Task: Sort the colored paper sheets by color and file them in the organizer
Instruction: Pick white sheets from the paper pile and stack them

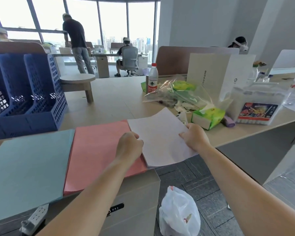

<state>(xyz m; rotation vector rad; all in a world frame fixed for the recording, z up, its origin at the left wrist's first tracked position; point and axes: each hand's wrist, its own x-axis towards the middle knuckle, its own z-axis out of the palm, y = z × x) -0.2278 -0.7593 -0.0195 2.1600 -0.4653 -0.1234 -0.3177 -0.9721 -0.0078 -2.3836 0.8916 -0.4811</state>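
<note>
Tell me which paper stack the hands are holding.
The pale lilac stack on the right: left hand and right hand grip its edges. The pink stack and teal stack lie flat, ungripped.

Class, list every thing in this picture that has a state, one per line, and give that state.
left hand, grips the pale sheets' left edge.
right hand, grips their right edge.
pale sheets, held, overlapping the pink stack.
pink stack, flat on the desk.
teal stack, flat, beside the pink stack.
organizer, upright, no paper visible inside.
water bottle, upright, capped.
tissue pack, open, tissue poking out.
</note>
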